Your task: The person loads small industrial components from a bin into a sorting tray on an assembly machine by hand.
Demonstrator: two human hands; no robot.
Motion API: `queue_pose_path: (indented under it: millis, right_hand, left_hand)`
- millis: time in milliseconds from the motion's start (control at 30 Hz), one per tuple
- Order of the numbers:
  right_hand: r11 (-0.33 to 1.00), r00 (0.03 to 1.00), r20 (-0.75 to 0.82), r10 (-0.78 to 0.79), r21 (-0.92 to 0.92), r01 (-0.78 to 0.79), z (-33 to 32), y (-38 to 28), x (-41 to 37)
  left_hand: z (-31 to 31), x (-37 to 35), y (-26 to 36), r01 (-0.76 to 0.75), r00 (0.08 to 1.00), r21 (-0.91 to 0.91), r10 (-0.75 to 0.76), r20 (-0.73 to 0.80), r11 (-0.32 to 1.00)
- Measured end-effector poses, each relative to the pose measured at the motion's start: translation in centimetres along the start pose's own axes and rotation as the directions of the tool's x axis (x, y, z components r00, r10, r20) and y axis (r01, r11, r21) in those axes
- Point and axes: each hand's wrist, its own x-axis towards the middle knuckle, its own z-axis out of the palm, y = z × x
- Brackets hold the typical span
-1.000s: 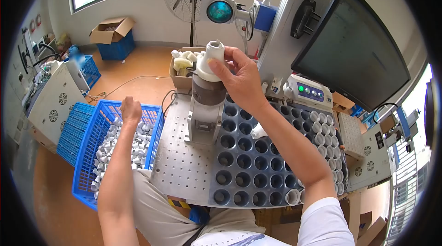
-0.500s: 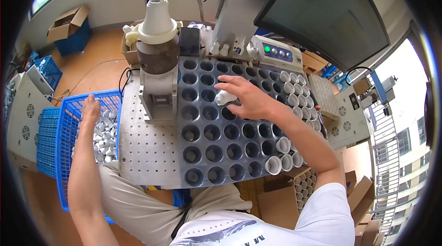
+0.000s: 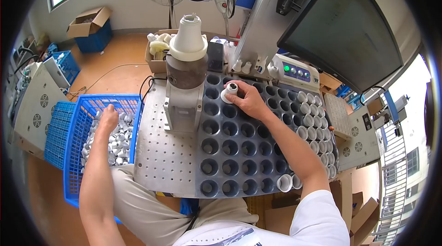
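Observation:
In the head view, my right hand (image 3: 251, 100) is closed around a white flared plastic cup (image 3: 229, 93) with a narrow, dark-mouthed neck. The cup is tilted neck-up, over the back part of a dark tray (image 3: 216, 157) with rows of round holes. Over the blue basket (image 3: 72, 163) at the left, my left hand (image 3: 109, 118) has its fingers curled together. Whether anything is inside those fingers is hidden. Beneath it lies a heap of small white plastic cups (image 3: 120, 137).
White cups (image 3: 284, 183) fill the tray's right-hand holes. Left of the tray, a grey fixture carries a white cone (image 3: 189, 38) on a perforated metal plate (image 3: 161, 163). Behind stand a control box (image 3: 297, 69) with a green light and a monitor (image 3: 345, 34).
The cup in my right hand has turned from lying sideways to neck-up, and the fingers have closed in around it. My left hand stays over the basket. The whole view has shifted.

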Motion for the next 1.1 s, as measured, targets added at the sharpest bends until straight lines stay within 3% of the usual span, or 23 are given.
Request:
queue_pose_path:
  millis: [133,200,267,333,400,500,533,833,1100]
  right_hand:
    - [0.995,0.999,-0.034,0.018,-0.098,-0.021,0.2,-0.6,-0.3]
    - [0.974,0.994,-0.061,-0.089,-0.216,0.074,0.1,-0.2,-0.4]
    - [0.966,0.992,-0.06,-0.108,-0.241,0.09,0.1,-0.2,-0.5]
    - [0.972,0.994,-0.073,-0.085,-0.225,0.067,0.2,-0.4,-0.5]
    - [0.976,0.993,-0.081,-0.083,-0.209,0.065,0.1,-0.7,-0.6]
    - [0.983,0.99,-0.106,-0.092,-0.167,0.074,0.2,-1.0,-0.7]
    - [0.986,0.99,-0.108,-0.088,-0.152,0.071,0.2,-0.9,-0.7]
    - [0.985,0.988,-0.122,-0.094,-0.153,0.074,0.3,-0.9,-0.7]
    - [0.986,0.989,-0.122,-0.083,-0.151,0.064,0.3,-1.1,-0.8]
  left_hand:
    - [-0.3,-0.2,1.2,0.017,0.998,-0.069,-0.013,0.059,0.997]
    - [-0.2,0.0,1.6,-0.038,0.999,-0.069,0.041,0.034,0.997]
    - [-0.3,-0.9,1.6,-0.206,0.977,0.062,0.202,0.067,0.977]
    - [-0.4,-1.0,1.8,-0.153,0.986,0.012,0.152,0.067,0.988]
    - [-1.2,-1.4,2.9,0.1,0.988,-0.2,-0.073,0.138,0.975]
    - [-1.1,-1.4,2.1,0.081,0.986,-0.275,-0.037,0.16,0.958]
    - [0.0,-0.9,0.8,0.017,0.996,-0.258,0.005,0.086,0.966]
    - [-0.6,-1.1,1.6,0.094,0.99,-0.223,-0.067,0.128,0.97]
    - [-0.8,-1.2,1.9,0.151,0.979,-0.322,-0.096,0.183,0.934]
